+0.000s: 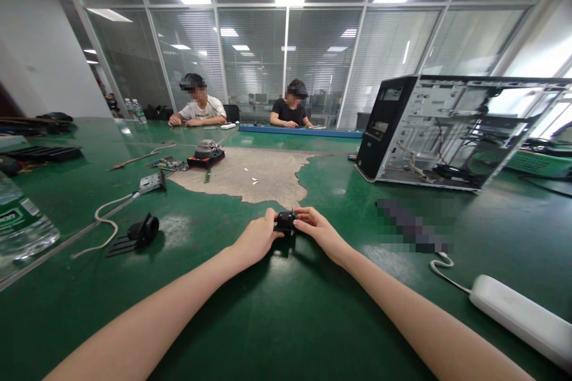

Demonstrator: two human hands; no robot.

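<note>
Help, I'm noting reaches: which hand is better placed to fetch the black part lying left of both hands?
Probably the left hand: it is nearer the black part than the right hand is. Both are on the small black object, so the left would first have to let go.

My left hand (258, 238) grips a small black part (285, 222), my right hand (318, 231) fingers its other side — all this over the green table (250, 321)! Left, a slotted black piece (143, 230); right, an open computer case (388, 125) — and two people (203, 108) sit opposite.
</note>
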